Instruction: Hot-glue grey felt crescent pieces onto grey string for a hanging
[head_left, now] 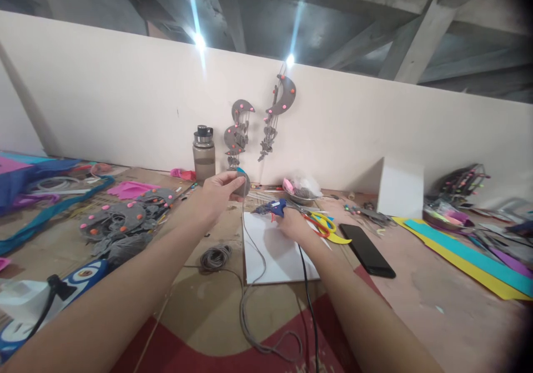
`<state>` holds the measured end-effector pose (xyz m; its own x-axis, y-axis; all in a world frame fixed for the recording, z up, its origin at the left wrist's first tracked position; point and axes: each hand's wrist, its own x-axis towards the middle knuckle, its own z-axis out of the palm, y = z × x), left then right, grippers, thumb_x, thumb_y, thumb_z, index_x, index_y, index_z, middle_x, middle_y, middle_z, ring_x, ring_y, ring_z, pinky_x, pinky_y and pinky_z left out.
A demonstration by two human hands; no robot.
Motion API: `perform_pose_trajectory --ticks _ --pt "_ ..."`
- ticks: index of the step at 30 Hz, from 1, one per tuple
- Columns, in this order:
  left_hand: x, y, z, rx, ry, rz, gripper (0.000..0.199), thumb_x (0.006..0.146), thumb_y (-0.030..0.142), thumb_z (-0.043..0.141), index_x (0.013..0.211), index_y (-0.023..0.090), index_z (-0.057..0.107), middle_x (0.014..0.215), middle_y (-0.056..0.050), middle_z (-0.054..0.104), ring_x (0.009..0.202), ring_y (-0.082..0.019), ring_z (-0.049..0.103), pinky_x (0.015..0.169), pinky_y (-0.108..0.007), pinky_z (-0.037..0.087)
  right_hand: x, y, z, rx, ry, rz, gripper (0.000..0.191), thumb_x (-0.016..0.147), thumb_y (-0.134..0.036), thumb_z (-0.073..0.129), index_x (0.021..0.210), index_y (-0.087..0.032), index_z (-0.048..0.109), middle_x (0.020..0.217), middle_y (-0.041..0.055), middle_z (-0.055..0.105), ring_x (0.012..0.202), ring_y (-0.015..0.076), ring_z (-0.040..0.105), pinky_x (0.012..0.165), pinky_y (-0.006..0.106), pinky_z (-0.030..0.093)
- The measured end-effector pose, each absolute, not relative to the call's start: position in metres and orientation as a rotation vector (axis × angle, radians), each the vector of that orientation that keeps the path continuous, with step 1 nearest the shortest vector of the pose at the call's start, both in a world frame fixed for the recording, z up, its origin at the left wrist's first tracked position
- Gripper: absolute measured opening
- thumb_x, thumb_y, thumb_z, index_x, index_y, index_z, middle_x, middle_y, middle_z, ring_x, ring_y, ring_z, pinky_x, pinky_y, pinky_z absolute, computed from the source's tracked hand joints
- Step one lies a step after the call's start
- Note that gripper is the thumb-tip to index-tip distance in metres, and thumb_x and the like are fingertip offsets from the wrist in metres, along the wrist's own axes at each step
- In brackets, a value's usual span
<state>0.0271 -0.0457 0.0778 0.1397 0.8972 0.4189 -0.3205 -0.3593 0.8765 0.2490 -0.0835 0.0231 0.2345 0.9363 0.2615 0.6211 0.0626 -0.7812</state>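
Observation:
My left hand (220, 192) is closed, pinching a small grey felt piece (246, 184) above the far end of a white board (266, 262). A thin grey cord (255, 238) hangs from that piece and runs down across the board; its coil (215, 258) lies on the tabletop. My right hand (293, 226) is wrapped around a blue hot glue gun (278, 206), whose nozzle points left toward the left hand. The gun's black cable (307, 290) trails down toward me. Scissors with yellow and orange handles (322, 224) lie just right of my right hand.
A black phone (367, 250) rests on the right. Near the wall stands a bottle (204, 156). Grey moon-shaped hangings (283, 95) with pink and orange dots hang there. More dotted felt pieces (120, 217) lie left, and yellow and blue sheets (462, 251) right.

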Motion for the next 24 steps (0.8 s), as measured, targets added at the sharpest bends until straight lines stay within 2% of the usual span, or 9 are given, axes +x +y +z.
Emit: perform_pose_trajectory --ticks 3,5,6,8,11,13,16,20,24 --pt "0.032 -0.055 0.081 1.453 0.664 1.452 0.029 0.071 0.043 0.079 0.085 0.018 0.077 0.087 -0.005 0.074 0.074 -0.018 0.065 0.062 -0.027 0.054 0.243 -0.093 0.036 -1.747 -1.449 0.175 0.030 0.065 -0.018 0.076 0.061 -0.022 0.046 0.080 0.0154 0.066 0.096 0.0317 0.062 0.091 0.046 0.047" --pt "0.034 -0.063 0.084 1.536 0.719 1.471 0.023 0.073 0.040 0.077 0.084 0.019 0.078 0.087 -0.004 0.075 0.076 -0.018 0.065 0.068 -0.028 0.054 0.231 -0.100 0.050 -1.641 -1.465 0.031 0.018 0.076 -0.026 0.069 0.075 -0.020 0.051 0.095 0.0152 0.065 0.101 0.0294 0.059 0.097 0.047 0.044" --pt "0.035 -0.067 0.086 1.594 0.759 1.482 0.019 0.075 0.038 0.076 0.082 0.020 0.078 0.085 -0.003 0.075 0.075 -0.018 0.065 0.070 -0.028 0.052 0.224 -0.103 0.056 -1.524 -1.477 0.066 0.015 0.083 -0.031 0.063 0.082 -0.020 0.052 0.096 0.0128 0.065 0.099 0.0270 0.060 0.096 0.046 0.045" --pt "0.037 -0.077 0.091 1.738 0.842 1.516 0.013 0.077 0.033 0.073 0.076 0.021 0.078 0.077 -0.003 0.074 0.073 -0.019 0.064 0.071 -0.028 0.049 0.208 -0.109 0.067 -1.275 -1.461 0.313 0.021 0.089 -0.041 0.056 0.091 -0.021 0.049 0.097 0.0083 0.065 0.093 0.0223 0.062 0.090 0.042 0.048" --pt "0.040 -0.090 0.098 1.839 0.871 1.584 0.004 0.074 0.027 0.076 0.076 0.024 0.079 0.078 -0.003 0.075 0.077 -0.022 0.064 0.074 -0.029 0.047 0.189 -0.115 0.073 -0.998 -1.332 0.732 0.031 0.085 -0.042 0.062 0.102 -0.023 0.044 0.103 0.0049 0.066 0.090 0.0173 0.066 0.078 0.032 0.052" --pt "0.042 -0.096 0.101 1.850 0.861 1.608 0.005 0.070 0.023 0.079 0.075 0.025 0.078 0.079 -0.004 0.075 0.078 -0.023 0.065 0.075 -0.030 0.047 0.183 -0.117 0.072 -0.934 -1.245 0.888 0.036 0.082 -0.040 0.065 0.104 -0.024 0.041 0.097 0.0013 0.066 0.076 0.0136 0.065 0.070 0.028 0.052" --pt "0.045 -0.100 0.103 1.871 0.880 1.548 0.003 0.072 0.025 0.078 0.075 0.023 0.078 0.079 -0.004 0.075 0.078 -0.023 0.065 0.076 -0.030 0.048 0.183 -0.117 0.071 -0.930 -1.198 0.886 0.033 0.081 -0.039 0.066 0.101 -0.024 0.045 0.081 -0.0049 0.058 0.060 0.0093 0.054 0.059 0.024 0.048" --pt "0.047 -0.094 0.099 1.714 0.850 1.413 0.021 0.074 0.037 0.077 0.084 0.018 0.075 0.084 -0.005 0.074 0.079 -0.020 0.066 0.076 -0.032 0.052 0.189 -0.118 0.074 -0.941 -1.246 0.730 0.021 0.082 -0.038 0.063 0.090 -0.021 0.055 0.078 -0.0035 0.055 0.063 0.0096 0.048 0.054 0.022 0.039" --pt "0.048 -0.084 0.089 1.495 0.708 1.259 0.037 0.069 0.046 0.081 0.088 0.015 0.072 0.087 -0.006 0.073 0.080 -0.019 0.067 0.078 -0.036 0.058 0.192 -0.119 0.076 -1.022 -1.297 0.582 0.016 0.083 -0.036 0.060 0.084 -0.020 0.061 0.078 -0.0011 0.059 0.068 0.0125 0.048 0.059 0.025 0.039"
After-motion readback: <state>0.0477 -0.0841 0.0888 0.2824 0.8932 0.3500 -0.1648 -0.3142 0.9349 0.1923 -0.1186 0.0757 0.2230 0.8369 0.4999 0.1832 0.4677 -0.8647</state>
